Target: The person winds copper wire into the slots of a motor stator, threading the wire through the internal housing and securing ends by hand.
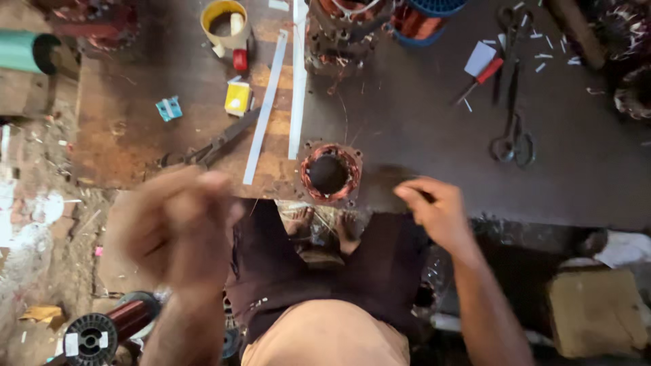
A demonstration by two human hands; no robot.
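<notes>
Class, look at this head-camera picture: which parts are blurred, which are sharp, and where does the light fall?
Head view: the left hand is smeared by motion blur; the right hand is only slightly soft; the copper-wound motor stator and scissors are sharp; the bench is lit, the floor beneath dim.

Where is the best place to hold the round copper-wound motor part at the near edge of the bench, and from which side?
Probably take the motor stator by its outer metal frame, fingers on the left and right sides, coming from above. It lies flat with its open bore facing up, and the copper windings ring that bore, so gripping the rim avoids pressing on them.
</notes>
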